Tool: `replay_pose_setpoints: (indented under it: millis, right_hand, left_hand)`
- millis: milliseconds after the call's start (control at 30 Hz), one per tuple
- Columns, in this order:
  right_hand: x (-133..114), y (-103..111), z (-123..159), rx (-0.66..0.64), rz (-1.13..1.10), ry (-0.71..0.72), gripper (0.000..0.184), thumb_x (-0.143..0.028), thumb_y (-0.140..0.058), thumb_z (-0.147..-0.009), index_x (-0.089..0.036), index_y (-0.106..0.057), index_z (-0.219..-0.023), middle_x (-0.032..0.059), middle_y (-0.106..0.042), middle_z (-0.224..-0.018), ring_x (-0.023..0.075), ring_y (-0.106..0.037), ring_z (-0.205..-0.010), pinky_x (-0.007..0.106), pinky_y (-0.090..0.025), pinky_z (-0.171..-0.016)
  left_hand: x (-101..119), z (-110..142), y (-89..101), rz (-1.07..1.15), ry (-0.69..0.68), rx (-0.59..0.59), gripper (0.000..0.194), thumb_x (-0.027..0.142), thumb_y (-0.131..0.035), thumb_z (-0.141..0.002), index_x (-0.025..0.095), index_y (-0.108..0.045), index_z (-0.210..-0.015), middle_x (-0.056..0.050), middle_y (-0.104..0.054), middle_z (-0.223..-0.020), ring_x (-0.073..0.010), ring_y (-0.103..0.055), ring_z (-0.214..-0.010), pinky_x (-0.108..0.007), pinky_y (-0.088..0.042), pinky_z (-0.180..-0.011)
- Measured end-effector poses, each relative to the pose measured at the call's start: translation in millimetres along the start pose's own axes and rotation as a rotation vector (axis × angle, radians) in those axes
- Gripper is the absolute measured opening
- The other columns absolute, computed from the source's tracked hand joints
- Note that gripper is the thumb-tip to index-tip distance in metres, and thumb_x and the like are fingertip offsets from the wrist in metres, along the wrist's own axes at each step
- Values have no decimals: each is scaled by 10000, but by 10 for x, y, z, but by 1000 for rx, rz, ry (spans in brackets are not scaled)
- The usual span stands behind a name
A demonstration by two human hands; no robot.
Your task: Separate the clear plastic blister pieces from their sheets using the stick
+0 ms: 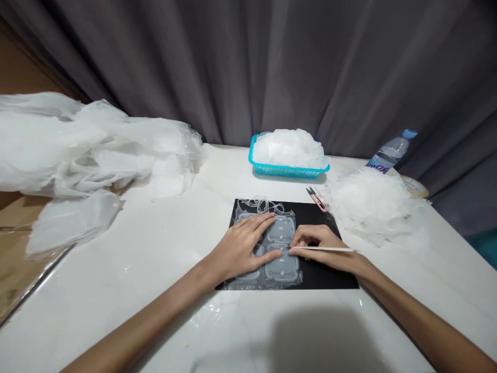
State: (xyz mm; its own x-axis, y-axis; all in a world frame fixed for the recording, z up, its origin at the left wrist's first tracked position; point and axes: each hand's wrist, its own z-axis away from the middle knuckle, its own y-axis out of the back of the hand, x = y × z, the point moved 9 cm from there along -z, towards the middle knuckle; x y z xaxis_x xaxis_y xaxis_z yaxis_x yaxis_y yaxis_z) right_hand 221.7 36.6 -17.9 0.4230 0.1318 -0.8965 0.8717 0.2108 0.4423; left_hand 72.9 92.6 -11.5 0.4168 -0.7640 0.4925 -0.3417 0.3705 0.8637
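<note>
My left hand (pixel 248 243) lies flat with its fingers stretched over a translucent plastic sheet (pixel 283 264) of rounded moulded panels. Under the sheet is a black mat (pixel 318 277). Pinched in my right hand (pixel 318 246) is a thin white stick (pixel 330 249), its near end pointing back towards the wrist. Those fingertips touch the sheet's right edge, close to the gap between two panels. What the stick's other end looks like is hidden by the fingers. Loose clear strands (pixel 264 205) curl along the sheet's far edge.
A turquoise basket (pixel 289 170) of white translucent pieces stands at the back. Small pink thread snips (pixel 317 200) lie by a loose white heap (pixel 365 204), with a water bottle (pixel 391 150) behind. Large translucent sheets (pixel 97 145) pile up at left, partly over a cardboard box (pixel 23 248).
</note>
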Motion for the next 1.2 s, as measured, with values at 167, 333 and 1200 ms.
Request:
replay_pose_setpoints:
  millis: [167, 333, 1200]
  right_hand:
    - [14, 13, 15, -43, -9, -14, 229, -428, -717, -947, -204, -752, -915, 14, -709, -873, 155, -650, -744, 265, -507, -670]
    - [-32, 63, -17, 88, 61, -19, 178, -367, -721, -952, -208, -746, -876, 0, -746, -850, 167, -672, -779, 264, -490, -705]
    - [-88, -91, 19, -1, 141, 202, 100, -295, -601, -1050, -221, -669, -1046, 11, -634, -964, 140, -595, -868, 267, -476, -818]
  left_hand:
    - [15, 2, -9, 22, 8, 34, 756, 645, -609, -961, 212, -456, -1562, -126, -461, -1639, -356, -468, -1481, -545, -367, -1233]
    - [20, 15, -30, -27, 2, 28, 766, 643, -582, -979, 189, -429, -1577, -137, -448, -1646, -344, -448, -1499, -523, -353, -1250]
    - [-12, 12, -14, -90, 2, 11, 835, 735, -572, -942, 201, -431, -1568, -109, -469, -1637, -306, -482, -1484, -483, -433, -1211]
